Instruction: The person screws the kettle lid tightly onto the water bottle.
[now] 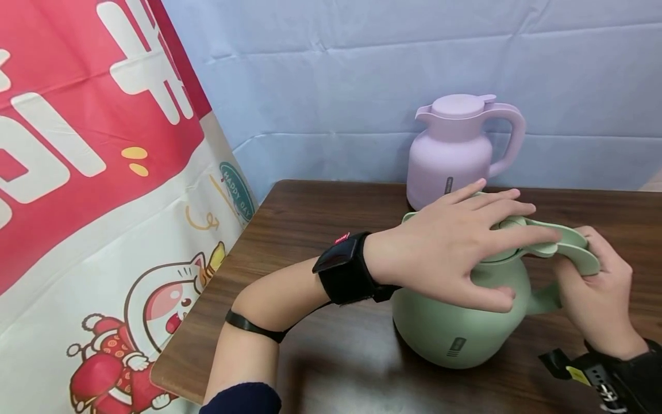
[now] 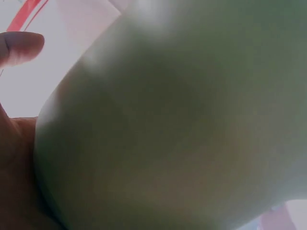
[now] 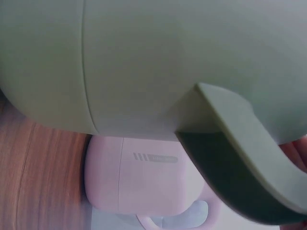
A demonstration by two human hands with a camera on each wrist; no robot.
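A pale green thermos jug (image 1: 460, 330) stands on the table, filling most of the left wrist view. Over its top spreads my left hand (image 1: 450, 250), palm down with fingers extended, hiding the spout and most of the lid. That hand's thumb (image 2: 21, 45) shows at the edge of the left wrist view. My right hand (image 1: 595, 299) grips the upper part of the jug's handle (image 3: 249, 148), its fingers curled round it near the lid lever. Whether the left palm presses on the lid cannot be seen.
Behind the green jug, a lilac thermos jug (image 1: 450, 161) stands near the back edge of the dark wooden table (image 1: 320, 224), handle to the right. A light blue cloth (image 1: 336, 86) hangs behind. On the left hangs a printed red and white cloth (image 1: 119, 230).
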